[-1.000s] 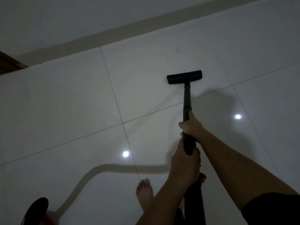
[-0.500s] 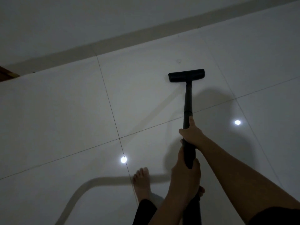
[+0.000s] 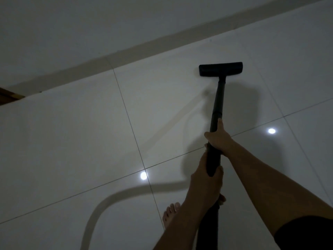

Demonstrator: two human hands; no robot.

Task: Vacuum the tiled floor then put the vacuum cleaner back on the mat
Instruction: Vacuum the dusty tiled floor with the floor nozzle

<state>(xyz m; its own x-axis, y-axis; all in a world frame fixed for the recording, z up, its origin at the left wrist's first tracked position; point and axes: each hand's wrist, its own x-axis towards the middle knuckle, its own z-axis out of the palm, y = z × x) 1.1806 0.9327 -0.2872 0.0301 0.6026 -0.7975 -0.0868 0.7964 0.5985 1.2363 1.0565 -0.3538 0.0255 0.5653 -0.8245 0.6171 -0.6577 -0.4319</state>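
1. Where the frame ends at the bottom, a bare foot [image 3: 170, 213] stands on the glossy tiled floor [image 3: 72, 141], just left of two forearms. A black sleeve [image 3: 306, 233] fills the lower right corner.
2. The left hand [image 3: 205, 184] is wrapped around the near end of a black vacuum wand [image 3: 218, 98].
3. Just above it, the right hand [image 3: 219, 139] clasps the same wand, one digit stretched along the tube.
4. The wand runs up the frame to a wide black floor nozzle [image 3: 220, 69], which rests on a tile at upper right.
5. Two round light reflections [image 3: 143, 175] glare on the tiles.
6. Farthest off, a grey skirting strip [image 3: 126, 51] crosses diagonally below the wall.
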